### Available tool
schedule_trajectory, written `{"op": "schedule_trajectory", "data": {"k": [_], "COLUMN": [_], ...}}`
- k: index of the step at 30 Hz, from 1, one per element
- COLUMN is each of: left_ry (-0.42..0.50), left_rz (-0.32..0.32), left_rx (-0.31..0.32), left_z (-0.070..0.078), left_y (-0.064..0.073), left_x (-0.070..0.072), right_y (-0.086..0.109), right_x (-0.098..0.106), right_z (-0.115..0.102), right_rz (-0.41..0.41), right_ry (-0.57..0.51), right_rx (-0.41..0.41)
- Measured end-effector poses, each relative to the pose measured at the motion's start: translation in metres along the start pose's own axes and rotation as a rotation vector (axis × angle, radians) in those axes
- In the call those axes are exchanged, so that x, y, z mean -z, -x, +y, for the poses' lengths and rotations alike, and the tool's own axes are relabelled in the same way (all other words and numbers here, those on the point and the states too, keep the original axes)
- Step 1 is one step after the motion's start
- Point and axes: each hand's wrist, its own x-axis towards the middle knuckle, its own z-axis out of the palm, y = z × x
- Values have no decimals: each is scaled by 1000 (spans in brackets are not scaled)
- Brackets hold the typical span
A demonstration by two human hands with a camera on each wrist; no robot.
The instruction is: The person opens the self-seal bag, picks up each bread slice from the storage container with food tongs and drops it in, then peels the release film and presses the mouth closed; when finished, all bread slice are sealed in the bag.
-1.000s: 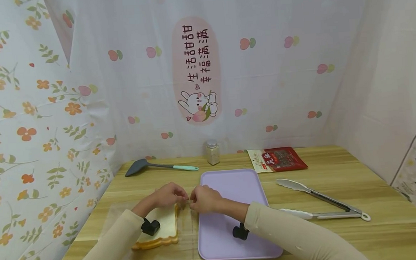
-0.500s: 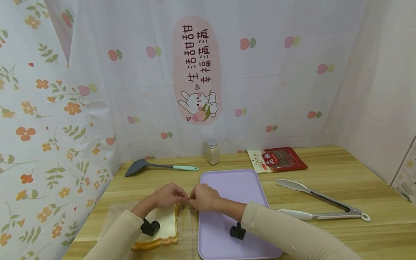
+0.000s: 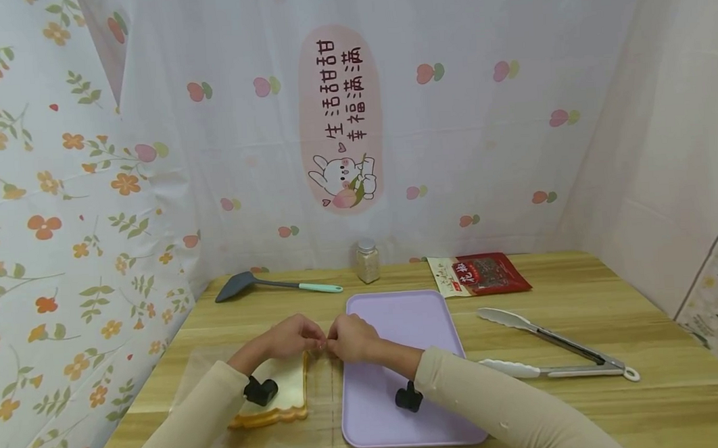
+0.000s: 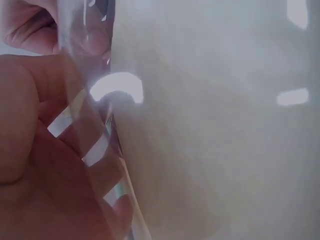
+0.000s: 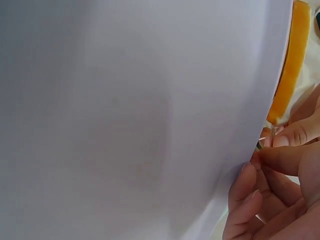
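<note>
A bread slice [image 3: 289, 383] with a brown crust lies inside a clear plastic bag [image 3: 320, 415] at the table's left. My left hand [image 3: 288, 337] pinches the bag's far right corner between thumb and fingers. Right beside it, my right hand [image 3: 349, 339] pinches the same corner, the fingertips of both hands nearly meeting. In the left wrist view, shiny film covers the pale bread [image 4: 200, 160], with the left fingers [image 4: 50, 75] at its side. The right wrist view has the right hand [image 5: 280, 200] by the tray's rim, near the orange-brown crust [image 5: 294, 65].
A lilac tray [image 3: 400, 316] lies under the right forearm. Metal tongs with white tips [image 3: 560, 338] rest spread on the right. Along the back are a spatula with a mint handle [image 3: 277, 284], a glass jar [image 3: 368, 263] and a red spice packet [image 3: 489, 274].
The right hand has shifted slightly away from the body and closer to the left fingertips. The left hand stays nearly still at the bag's corner.
</note>
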Motion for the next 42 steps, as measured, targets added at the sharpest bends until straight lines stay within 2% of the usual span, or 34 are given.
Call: {"op": "schedule_trajectory", "data": {"k": [14, 21, 32, 37, 42], "left_ry": [-15, -19, 30, 17, 42], "left_rz": [17, 20, 18, 22, 34], "left_rx": [21, 45, 51, 40, 50], "left_z": [2, 3, 6, 5, 4], "left_y": [0, 0, 1, 3, 4], "left_x": [-1, -1, 0, 0, 0], "right_y": [-2, -2, -2, -1, 1], "right_x": [1, 1, 0, 3, 5], "right_z": [1, 2, 5, 7, 9], "right_rz": [-14, 7, 41, 58, 54], "right_ry": [0, -16, -43, -53, -93], "right_rx": [6, 4, 32, 9, -3]}}
